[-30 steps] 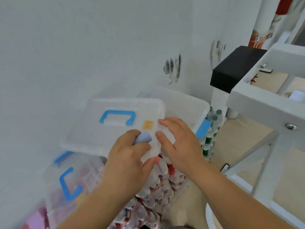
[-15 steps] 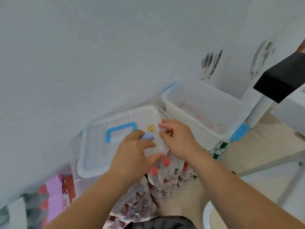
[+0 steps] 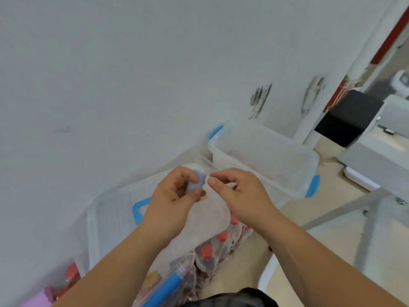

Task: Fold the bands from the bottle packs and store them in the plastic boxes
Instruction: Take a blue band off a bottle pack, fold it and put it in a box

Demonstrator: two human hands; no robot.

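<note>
Half a second ago the left hand point(image 3: 174, 197) held the band point(image 3: 195, 183) low against the lid point(image 3: 115, 218). Now both hands are raised above the lid, and the band stands between the left thumb and curled fingers, which grip it. The right hand point(image 3: 242, 192) has its fingers curled, with thumb and forefinger drawn together just at 3 o'clock of the band. I cannot tell if they touch it.

The band is a small, pale blue, smooth folded strip. The lid is frosted clear plastic with rounded corners and a blue handle point(image 3: 138, 210) at 9 o'clock of the left hand. An open box point(image 3: 303, 173) of the same cloudy plastic, with a blue clip point(image 3: 313, 186), sits at 2 o'clock of the hands. Bottles point(image 3: 221, 237) with red caps, wrapped in film, lie at 6 o'clock. Their labels are too blurred to read.
</note>
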